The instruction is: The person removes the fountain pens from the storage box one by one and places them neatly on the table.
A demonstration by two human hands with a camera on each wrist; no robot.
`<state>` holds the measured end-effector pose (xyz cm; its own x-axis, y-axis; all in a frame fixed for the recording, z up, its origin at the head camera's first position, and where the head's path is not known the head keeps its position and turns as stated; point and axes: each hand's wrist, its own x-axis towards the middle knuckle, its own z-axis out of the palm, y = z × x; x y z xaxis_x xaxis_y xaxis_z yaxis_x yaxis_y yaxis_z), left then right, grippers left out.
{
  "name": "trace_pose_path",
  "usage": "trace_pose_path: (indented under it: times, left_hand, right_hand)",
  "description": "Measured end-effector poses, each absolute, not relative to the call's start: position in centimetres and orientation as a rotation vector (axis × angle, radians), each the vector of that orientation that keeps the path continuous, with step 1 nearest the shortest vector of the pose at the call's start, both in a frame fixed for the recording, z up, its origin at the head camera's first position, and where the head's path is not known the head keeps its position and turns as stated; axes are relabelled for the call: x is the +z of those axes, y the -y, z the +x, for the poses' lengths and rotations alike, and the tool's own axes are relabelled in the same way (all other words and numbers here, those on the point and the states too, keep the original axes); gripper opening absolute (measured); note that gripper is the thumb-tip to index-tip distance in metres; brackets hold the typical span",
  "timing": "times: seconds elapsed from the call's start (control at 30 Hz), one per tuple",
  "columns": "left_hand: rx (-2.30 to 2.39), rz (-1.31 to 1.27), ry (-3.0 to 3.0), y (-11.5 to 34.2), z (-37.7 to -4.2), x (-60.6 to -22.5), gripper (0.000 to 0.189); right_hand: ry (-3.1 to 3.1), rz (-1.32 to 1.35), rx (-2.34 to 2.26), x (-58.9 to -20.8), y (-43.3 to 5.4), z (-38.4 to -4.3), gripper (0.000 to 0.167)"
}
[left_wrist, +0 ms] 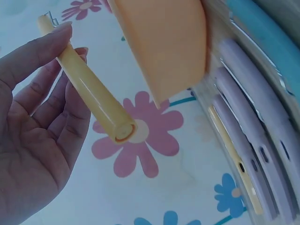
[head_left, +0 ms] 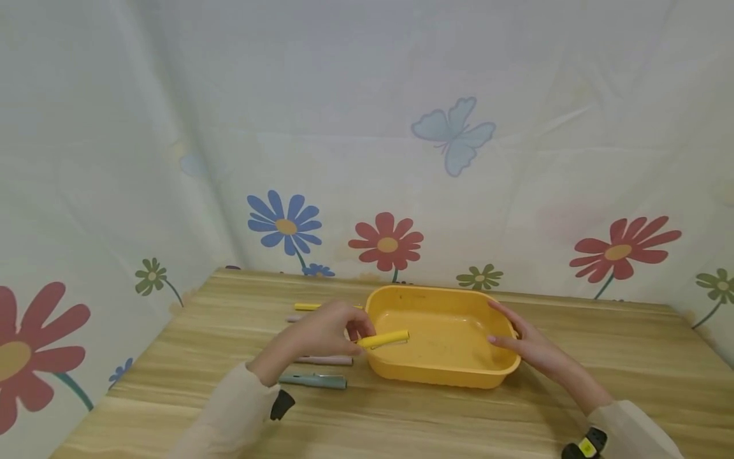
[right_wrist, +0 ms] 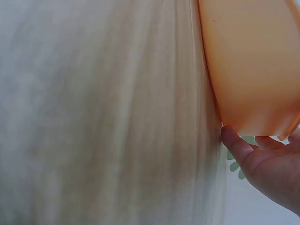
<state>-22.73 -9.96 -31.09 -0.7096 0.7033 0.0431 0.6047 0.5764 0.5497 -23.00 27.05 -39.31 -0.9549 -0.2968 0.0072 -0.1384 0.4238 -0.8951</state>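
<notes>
My left hand [head_left: 329, 328] pinches a yellow pen [head_left: 390, 338] between thumb and fingers, over the left rim of a yellow plastic basin [head_left: 438, 377]. The left wrist view shows the metal clip near the pen's upper end and its round lower end sticking out past the fingers. At the basin's right end, my right hand [head_left: 539, 350] holds the rim, thumb and fingers spread around the corner. The right wrist view has that hand against the basin's outer end wall [right_wrist: 255, 84]. Inside the basin, only bare yellow floor shows.
Left of the basin several pens lie side by side on the wood-grain table [head_left: 436, 421]: a teal pen [head_left: 321, 381], purple pens [left_wrist: 243, 105] and another yellow pen [head_left: 312, 306]. My left forearm partly covers them. A flower-printed cloth [head_left: 344, 159] hangs behind the table.
</notes>
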Motion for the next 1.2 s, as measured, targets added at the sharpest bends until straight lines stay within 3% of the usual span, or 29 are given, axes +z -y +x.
trace_pose_path:
  times: [0.57, 1.2]
  left_hand:
    - [0.88, 1.071, -2.593, 15.0, -21.4, -33.4, 0.021]
    - [0.759, 1.022, -2.6, 17.7, -19.5, -35.6, 0.031]
  right_hand:
    - [-2.511, -0.384, -1.574, -39.3, -27.0, -22.9, 0.072]
    - [-2.522, -0.391, -1.566, -39.3, -27.0, -23.0, 0.071]
